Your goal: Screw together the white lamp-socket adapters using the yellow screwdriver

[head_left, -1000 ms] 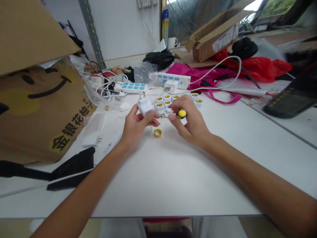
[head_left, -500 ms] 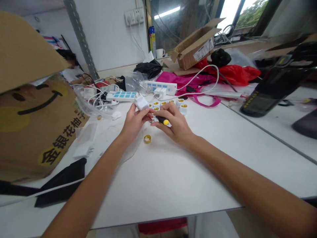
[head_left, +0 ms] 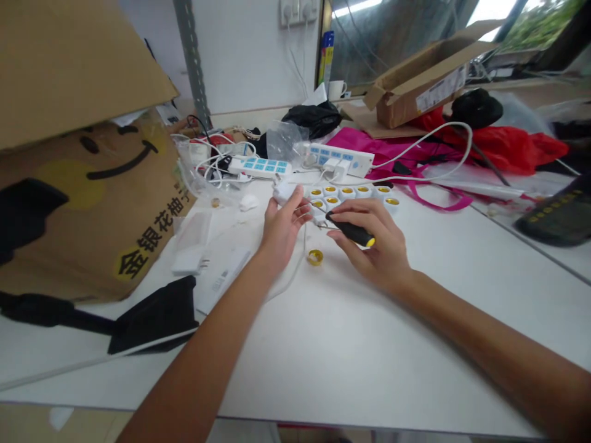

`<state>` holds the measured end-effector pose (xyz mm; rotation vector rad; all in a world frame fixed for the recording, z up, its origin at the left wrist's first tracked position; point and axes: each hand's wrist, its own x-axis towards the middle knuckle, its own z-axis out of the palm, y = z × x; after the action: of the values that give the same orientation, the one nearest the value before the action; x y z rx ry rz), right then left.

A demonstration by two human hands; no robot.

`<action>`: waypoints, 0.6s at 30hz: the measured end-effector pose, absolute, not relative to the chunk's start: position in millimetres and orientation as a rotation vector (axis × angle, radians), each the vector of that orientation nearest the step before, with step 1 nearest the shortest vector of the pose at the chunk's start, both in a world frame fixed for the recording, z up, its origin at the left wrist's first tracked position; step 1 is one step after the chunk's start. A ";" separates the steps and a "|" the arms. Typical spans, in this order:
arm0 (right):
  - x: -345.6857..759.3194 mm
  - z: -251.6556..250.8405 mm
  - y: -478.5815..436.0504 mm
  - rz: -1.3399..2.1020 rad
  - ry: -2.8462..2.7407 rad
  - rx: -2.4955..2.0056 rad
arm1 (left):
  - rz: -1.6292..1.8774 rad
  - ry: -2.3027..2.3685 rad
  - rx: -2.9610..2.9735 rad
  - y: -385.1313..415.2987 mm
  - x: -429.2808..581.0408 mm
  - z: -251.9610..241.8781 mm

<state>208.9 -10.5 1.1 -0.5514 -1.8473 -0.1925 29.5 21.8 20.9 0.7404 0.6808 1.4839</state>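
Screwdriver (head_left: 351,232) is in R hand (head_left: 381,243), fingers closed round its dark handle, w/ the shaft pointing to L hand (head_left: 284,227), which grips a white plug (head_left: 282,192) above the table (head_left: 332,344). Whether the tip touches the plug, I cannot tell; the place is too small to see. Main risk, I think: tip slips and pokes L fingers, bc they are just beside it and the plug has no support from the table. 2nd risk: if L hand pinches too lightly, the plug prob. turns under the push, and its shell can get a scratch. A gold ring (head_left: 315,257) lies by itself on the table, below and between the hands, so a careless wrist could knock it away. The white cups w/ gold rims (head_left: 347,194) stand near, beyond R hand; a wide swing may disturb them. White cord (head_left: 303,246) runs beside L hand and might catch on the arm.
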 end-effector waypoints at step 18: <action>209.4 -8.8 -5.1 -0.138 -2.027 -0.558 | 1.431 0.647 0.721 20.4 31.8 21.9</action>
<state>209.4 -5.1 -8.8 -0.5578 -2.0265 -0.1381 31.8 20.4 21.9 0.7207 0.6468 1.4310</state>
